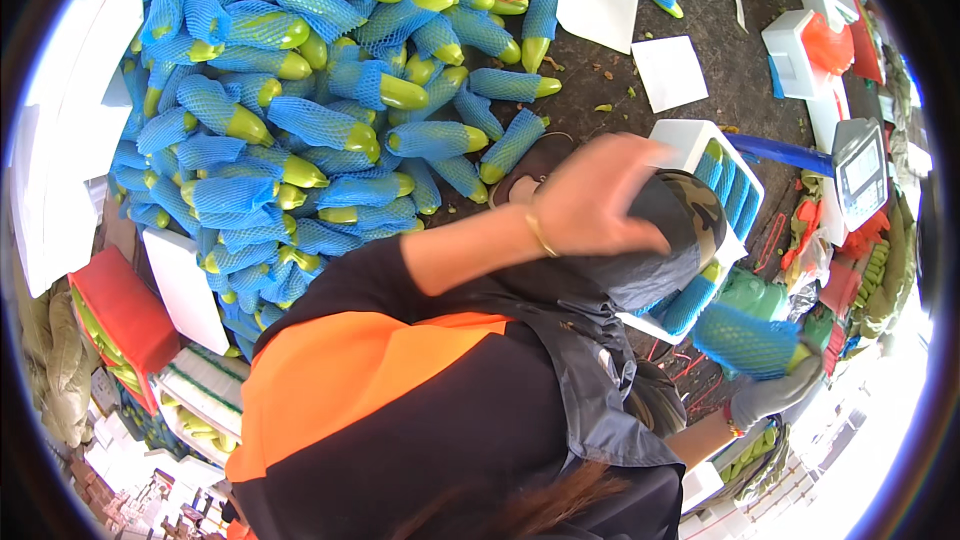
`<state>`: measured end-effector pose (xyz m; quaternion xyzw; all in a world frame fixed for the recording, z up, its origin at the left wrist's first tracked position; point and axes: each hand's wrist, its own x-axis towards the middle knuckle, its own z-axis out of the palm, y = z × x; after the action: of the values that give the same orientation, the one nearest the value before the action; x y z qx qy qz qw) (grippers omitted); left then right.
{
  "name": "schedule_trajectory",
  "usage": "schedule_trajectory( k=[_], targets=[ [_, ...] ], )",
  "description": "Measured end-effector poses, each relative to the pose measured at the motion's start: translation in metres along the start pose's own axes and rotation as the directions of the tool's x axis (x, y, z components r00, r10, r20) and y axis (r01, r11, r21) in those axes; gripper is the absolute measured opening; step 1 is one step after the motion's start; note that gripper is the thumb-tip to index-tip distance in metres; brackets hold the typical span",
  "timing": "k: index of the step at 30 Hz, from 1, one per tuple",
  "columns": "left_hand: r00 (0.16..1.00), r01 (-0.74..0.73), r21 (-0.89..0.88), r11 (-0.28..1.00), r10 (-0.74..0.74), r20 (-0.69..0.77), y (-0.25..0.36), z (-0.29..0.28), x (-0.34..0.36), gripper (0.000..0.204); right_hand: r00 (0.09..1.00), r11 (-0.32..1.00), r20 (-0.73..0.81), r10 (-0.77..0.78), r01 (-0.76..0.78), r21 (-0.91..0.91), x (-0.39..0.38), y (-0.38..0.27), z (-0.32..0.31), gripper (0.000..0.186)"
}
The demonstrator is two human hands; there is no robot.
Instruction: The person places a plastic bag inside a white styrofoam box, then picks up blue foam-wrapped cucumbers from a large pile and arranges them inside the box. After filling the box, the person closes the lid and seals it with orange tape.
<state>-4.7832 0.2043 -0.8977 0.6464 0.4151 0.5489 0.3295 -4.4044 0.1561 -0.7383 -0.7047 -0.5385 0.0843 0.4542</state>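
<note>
Gloved right hand (pixel 775 392) grips a gourd in a blue net sleeve (pixel 748 342), its fingers wrapped about the bare green end, so most of the netted body sticks out toward the box. Holding it by the end seems to leave the sleeve undisturbed, though the far side of the grip does not show. The gourd is off the ground, just beside the lower end of a white foam box (pixel 676 147).

Bare left hand (pixel 600 195) is open and looks empty, fingers and thumb spread, blurred, above the person's knee (pixel 650 250); whether it touches the dark cover there I cannot tell.

Inside the box, sleeved gourds (pixel 737 185) lie side by side, probably lined up that way to fit closely and not rub; the knee hides the middle of the row. The box stands right against the legs, likely to keep it within easy reach of both hands.

To the person's left, a large heap of sleeved gourds (pixel 310 122) spreads over the dark floor (pixel 590 90), tips pointing many ways, apparently loose rather than arranged. Beyond the box stands a scale display (pixel 862 165), facing back toward the person, presumably so it can be read from here.
</note>
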Motion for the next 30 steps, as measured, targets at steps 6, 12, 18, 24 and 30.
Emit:
schedule_trajectory(
  k=[6,12,18,24,30],
  targets=[
    [0.993,0.121,-0.245,0.962,-0.118,0.029,0.037,0.003,0.030,0.080,0.872,0.903,0.282,-0.399,0.319,0.289,-0.002,-0.080,0.095,0.083],
    [0.792,0.610,0.315,0.727,-0.539,-0.289,-0.170,-0.087,-0.044,0.080,0.914,0.968,0.374,0.157,-0.217,0.123,-0.035,-0.015,0.071,0.050],
    [0.760,0.194,0.951,-0.239,-0.577,-0.300,-0.184,-0.251,-0.091,0.064,0.917,0.955,0.330,0.222,-0.273,0.117,-0.053,0.020,0.050,0.050],
    [0.549,-0.242,0.910,0.338,-0.725,0.415,-0.245,-0.258,-0.088,0.069,0.878,0.936,0.447,0.173,-0.287,0.203,-0.056,0.015,0.075,0.048],
    [0.649,0.134,0.953,0.272,-0.751,0.123,-0.190,-0.227,-0.052,0.071,0.899,0.907,0.411,0.150,-0.291,0.305,-0.065,0.016,0.044,0.049]
  ],
)
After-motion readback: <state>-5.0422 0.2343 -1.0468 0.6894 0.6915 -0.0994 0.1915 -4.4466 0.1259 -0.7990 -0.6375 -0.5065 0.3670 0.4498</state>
